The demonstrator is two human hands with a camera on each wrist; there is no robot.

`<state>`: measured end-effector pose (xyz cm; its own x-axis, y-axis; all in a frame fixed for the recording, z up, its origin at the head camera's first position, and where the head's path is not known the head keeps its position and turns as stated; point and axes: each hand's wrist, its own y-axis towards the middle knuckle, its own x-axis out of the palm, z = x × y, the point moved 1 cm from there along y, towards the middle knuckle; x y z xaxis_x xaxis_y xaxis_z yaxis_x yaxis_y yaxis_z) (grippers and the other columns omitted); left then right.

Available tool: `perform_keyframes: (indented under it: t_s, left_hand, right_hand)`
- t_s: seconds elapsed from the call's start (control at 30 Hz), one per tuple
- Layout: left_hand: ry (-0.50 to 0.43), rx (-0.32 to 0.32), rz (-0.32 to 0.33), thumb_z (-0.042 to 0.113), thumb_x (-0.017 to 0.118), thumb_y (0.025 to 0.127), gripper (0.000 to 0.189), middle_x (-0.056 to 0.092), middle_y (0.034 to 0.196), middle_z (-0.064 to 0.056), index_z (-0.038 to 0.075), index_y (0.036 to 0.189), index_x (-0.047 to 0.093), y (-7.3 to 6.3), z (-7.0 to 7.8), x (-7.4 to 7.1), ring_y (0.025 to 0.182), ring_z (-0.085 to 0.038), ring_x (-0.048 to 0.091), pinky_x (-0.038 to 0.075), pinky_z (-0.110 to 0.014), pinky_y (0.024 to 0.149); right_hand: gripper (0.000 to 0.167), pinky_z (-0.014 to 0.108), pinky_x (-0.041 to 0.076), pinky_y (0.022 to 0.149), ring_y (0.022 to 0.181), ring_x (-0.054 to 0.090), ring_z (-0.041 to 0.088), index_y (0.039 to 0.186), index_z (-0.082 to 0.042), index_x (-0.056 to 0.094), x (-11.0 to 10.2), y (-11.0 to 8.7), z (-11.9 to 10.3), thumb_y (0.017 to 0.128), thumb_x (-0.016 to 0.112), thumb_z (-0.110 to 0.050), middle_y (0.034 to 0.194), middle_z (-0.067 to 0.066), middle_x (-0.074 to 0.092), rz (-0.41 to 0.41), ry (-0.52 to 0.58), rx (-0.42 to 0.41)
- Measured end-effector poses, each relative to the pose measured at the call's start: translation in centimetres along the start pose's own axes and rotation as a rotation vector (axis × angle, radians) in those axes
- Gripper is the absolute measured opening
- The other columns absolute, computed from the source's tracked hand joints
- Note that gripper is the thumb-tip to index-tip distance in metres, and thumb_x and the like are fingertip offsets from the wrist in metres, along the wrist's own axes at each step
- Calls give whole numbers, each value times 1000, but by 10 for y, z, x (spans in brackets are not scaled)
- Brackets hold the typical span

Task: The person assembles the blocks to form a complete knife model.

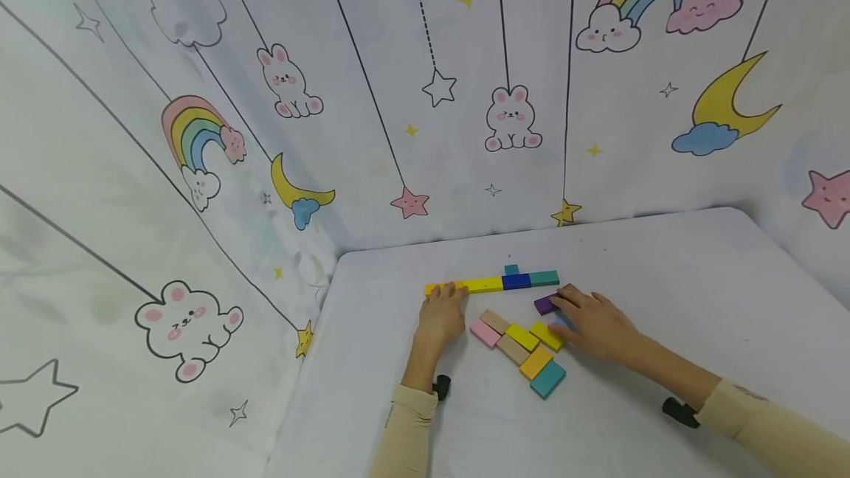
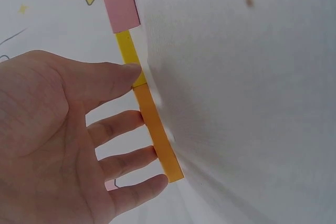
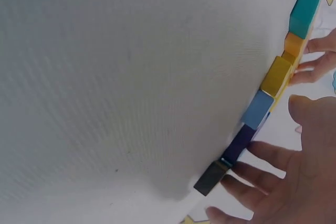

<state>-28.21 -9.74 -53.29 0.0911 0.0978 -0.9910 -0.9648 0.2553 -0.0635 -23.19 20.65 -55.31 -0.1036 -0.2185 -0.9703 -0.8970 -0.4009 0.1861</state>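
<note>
My left hand (image 1: 441, 317) lies at the left end of a row of flat blocks, fingertips on the orange block (image 2: 159, 135). Its thumb rests against the yellow block (image 2: 127, 51) in the left wrist view, fingers extended. Farther right in the row come a dark blue block (image 1: 516, 282) and a teal block (image 1: 544, 278). My right hand (image 1: 598, 324) reaches in from the right, its fingertips at the purple block (image 1: 546, 305). A light blue block (image 3: 258, 109) lies by its thumb, partly hidden in the head view.
A small teal block (image 1: 511, 269) sits behind the row. Nearer me is a cluster with a pink block (image 1: 485, 333), tan block (image 1: 513, 350), yellow block (image 1: 522, 337), orange block (image 1: 536, 364) and larger teal block (image 1: 547, 379). A patterned wall (image 1: 372, 131) borders the white table (image 1: 664, 257).
</note>
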Motion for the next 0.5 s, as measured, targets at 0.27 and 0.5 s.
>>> perform_keyframes:
  t_s: [0.27, 0.5]
  left_hand:
    - [0, 0, 6, 18, 60, 103, 53, 43, 162, -8, 23, 155, 51, 2, -1, 2, 150, -39, 37, 39, -60, 117]
    - [-1, 0, 8, 18, 61, 103, 53, 44, 162, -8, 23, 155, 52, 1, -1, 2, 150, -39, 38, 40, -60, 116]
  right_hand:
    - [64, 74, 37, 109, 138, 52, 43, 143, -5, 62, 0, -4, 3, 97, 70, -49, 148, 22, 57, 8, -39, -8]
    - [65, 75, 34, 110, 137, 53, 45, 142, -4, 63, -2, -9, 6, 97, 70, -51, 147, 23, 57, 20, -61, 23]
